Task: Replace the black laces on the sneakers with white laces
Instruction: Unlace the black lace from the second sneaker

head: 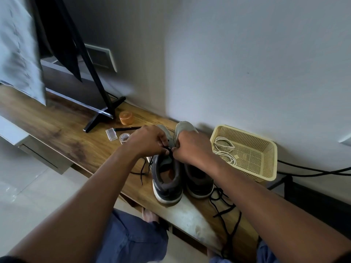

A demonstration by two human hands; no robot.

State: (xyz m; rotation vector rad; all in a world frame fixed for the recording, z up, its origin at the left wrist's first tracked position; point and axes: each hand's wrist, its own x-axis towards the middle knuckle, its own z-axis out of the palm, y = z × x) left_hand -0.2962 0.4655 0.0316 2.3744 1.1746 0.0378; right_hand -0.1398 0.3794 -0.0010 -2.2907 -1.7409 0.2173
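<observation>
Two grey sneakers with white soles stand side by side on a wooden shelf [62,130], heels toward me: the left sneaker [167,179] and the right sneaker [199,181]. My left hand [150,141] and my right hand [191,147] meet over the left sneaker's tongue, both pinching its black lace [140,170], whose loose ends trail to the left on the wood. Another black lace [228,211] lies loose in front of the right sneaker and hangs over the shelf edge. White laces [226,150] lie coiled in a cream plastic basket [266,168] to the right.
A TV stand foot [103,118] sits at the back left, with an orange jar [126,118], a small clear box [111,134], a black pen [129,128] and a tape roll [124,138] near it. Black cables [313,171] run along the wall at right. My knees are below the shelf.
</observation>
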